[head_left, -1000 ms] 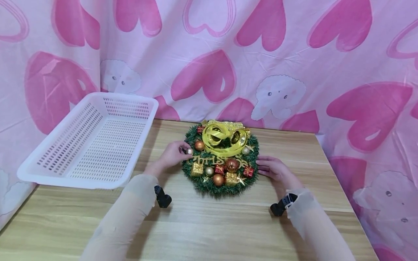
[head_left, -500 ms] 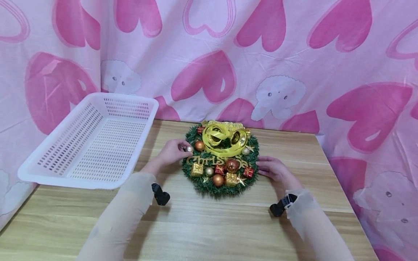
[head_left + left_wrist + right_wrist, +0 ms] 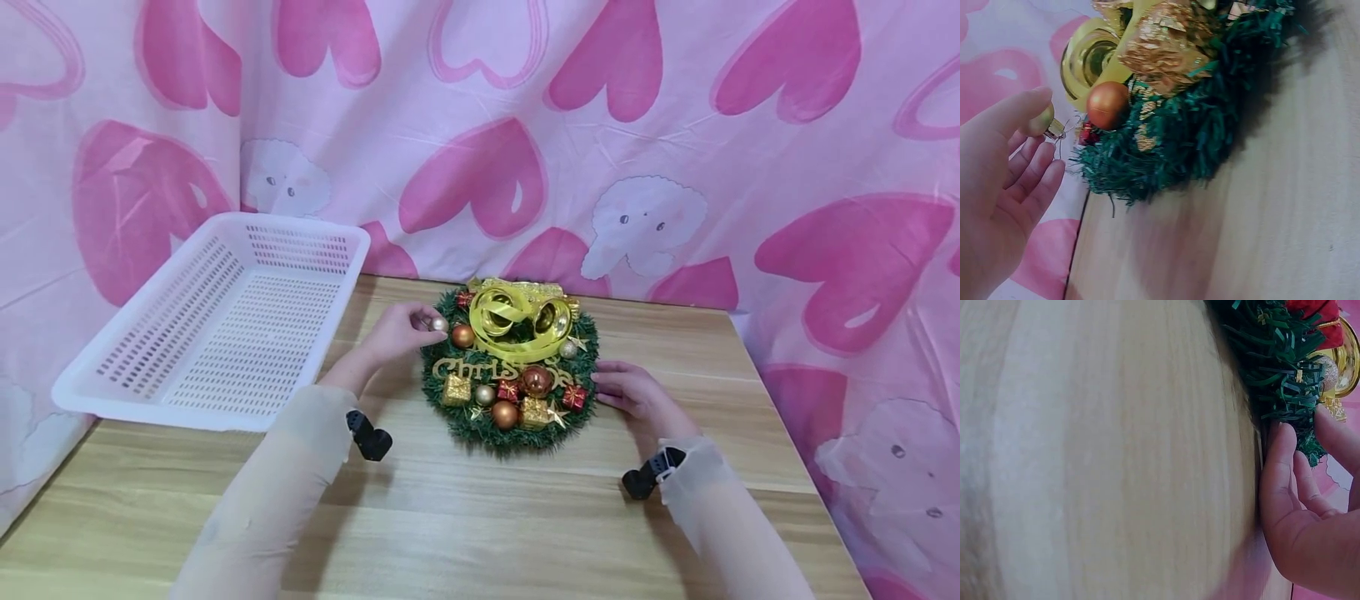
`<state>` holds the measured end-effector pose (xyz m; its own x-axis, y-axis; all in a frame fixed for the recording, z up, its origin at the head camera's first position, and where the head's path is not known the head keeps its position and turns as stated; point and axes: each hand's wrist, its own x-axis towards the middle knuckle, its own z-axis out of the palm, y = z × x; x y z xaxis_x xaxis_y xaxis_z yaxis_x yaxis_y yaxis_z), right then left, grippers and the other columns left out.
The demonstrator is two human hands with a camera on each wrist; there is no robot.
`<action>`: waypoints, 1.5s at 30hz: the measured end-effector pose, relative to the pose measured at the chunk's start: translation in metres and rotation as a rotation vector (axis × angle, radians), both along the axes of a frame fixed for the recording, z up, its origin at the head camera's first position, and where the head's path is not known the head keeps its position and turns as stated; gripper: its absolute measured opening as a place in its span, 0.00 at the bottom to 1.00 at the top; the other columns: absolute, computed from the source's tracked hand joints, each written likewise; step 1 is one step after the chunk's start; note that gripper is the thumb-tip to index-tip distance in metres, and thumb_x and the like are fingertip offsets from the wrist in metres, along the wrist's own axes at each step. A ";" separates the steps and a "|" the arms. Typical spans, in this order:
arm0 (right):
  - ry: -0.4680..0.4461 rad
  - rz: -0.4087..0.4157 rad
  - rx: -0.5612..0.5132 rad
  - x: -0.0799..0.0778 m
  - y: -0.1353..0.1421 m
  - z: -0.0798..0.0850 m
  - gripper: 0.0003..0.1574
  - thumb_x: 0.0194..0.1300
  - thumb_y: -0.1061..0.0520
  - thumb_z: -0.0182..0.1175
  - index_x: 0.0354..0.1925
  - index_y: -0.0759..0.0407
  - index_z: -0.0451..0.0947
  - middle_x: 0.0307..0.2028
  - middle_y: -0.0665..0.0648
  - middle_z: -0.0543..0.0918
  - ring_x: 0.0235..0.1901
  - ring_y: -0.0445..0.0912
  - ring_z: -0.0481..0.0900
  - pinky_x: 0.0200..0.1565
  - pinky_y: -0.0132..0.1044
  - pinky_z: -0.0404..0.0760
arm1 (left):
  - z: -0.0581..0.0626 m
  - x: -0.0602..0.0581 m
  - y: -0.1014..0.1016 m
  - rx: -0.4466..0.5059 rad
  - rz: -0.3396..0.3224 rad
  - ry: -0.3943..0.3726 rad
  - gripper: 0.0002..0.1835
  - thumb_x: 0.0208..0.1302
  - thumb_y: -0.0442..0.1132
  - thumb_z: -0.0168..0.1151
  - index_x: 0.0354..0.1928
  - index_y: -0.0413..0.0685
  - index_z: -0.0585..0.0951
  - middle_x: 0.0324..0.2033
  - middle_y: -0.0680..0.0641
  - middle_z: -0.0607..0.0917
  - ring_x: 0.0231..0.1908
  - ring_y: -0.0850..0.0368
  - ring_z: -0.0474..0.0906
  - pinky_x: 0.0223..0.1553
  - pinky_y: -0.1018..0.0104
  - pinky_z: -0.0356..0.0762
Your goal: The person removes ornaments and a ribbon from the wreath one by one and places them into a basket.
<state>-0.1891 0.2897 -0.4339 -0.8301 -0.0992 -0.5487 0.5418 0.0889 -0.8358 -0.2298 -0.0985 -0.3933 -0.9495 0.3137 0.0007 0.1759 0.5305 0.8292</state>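
A green Christmas wreath lies on the table, trimmed with coloured baubles, small gift boxes, gold lettering and golden bells with yellow ribbon. My left hand is at its left edge, pinching a champagne-gold bauble between thumb and fingers. Thin wire from the bauble's cap reaches toward the greenery in the left wrist view. Beside that bauble sits an orange bauble on the wreath. On the opposite side, my right hand grips the wreath's right edge, thumb and fingers around the green strands.
A white perforated plastic basket stands at the left of the wooden table. A pink curtain with hearts hangs behind and along the sides. Both forearms wear pale sleeves and black wrist cameras.
My left hand has moved the gold bauble slightly toward the back, up along the wreath's left edge. The right hand stays at the right edge. The head view has shifted a little.
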 end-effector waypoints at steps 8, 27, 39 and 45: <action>0.024 0.000 -0.022 0.000 0.000 0.002 0.38 0.65 0.63 0.56 0.67 0.70 0.51 0.35 0.43 0.78 0.35 0.35 0.78 0.42 0.27 0.80 | 0.017 -0.005 -0.004 0.000 0.002 0.028 0.18 0.53 0.40 0.68 0.45 0.40 0.79 0.37 0.42 0.83 0.36 0.53 0.77 0.40 0.66 0.77; 0.040 0.033 -0.005 0.000 0.005 0.005 0.41 0.63 0.62 0.58 0.67 0.72 0.50 0.37 0.45 0.76 0.36 0.35 0.79 0.46 0.28 0.80 | 0.065 -0.020 -0.024 0.003 0.059 0.112 0.17 0.54 0.40 0.68 0.45 0.39 0.80 0.38 0.43 0.81 0.36 0.55 0.74 0.40 0.69 0.75; 0.035 0.042 0.004 0.003 0.004 0.003 0.40 0.66 0.62 0.55 0.68 0.71 0.48 0.38 0.45 0.75 0.36 0.35 0.79 0.46 0.28 0.80 | 0.075 -0.021 -0.062 -0.008 0.178 0.041 0.20 0.57 0.43 0.65 0.48 0.38 0.77 0.38 0.47 0.78 0.38 0.58 0.71 0.41 0.71 0.71; 0.044 0.042 -0.010 0.007 0.004 0.002 0.40 0.66 0.61 0.54 0.69 0.71 0.48 0.43 0.46 0.74 0.38 0.35 0.78 0.47 0.28 0.79 | 0.076 -0.018 -0.080 -0.010 0.241 0.020 0.23 0.57 0.46 0.65 0.51 0.38 0.77 0.39 0.48 0.78 0.39 0.60 0.70 0.39 0.77 0.70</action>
<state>-0.1823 0.2933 -0.4315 -0.8486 -0.1395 -0.5103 0.5002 0.1020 -0.8598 -0.2475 -0.1787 -0.3177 -0.9968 0.0780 0.0187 0.0598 0.5673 0.8213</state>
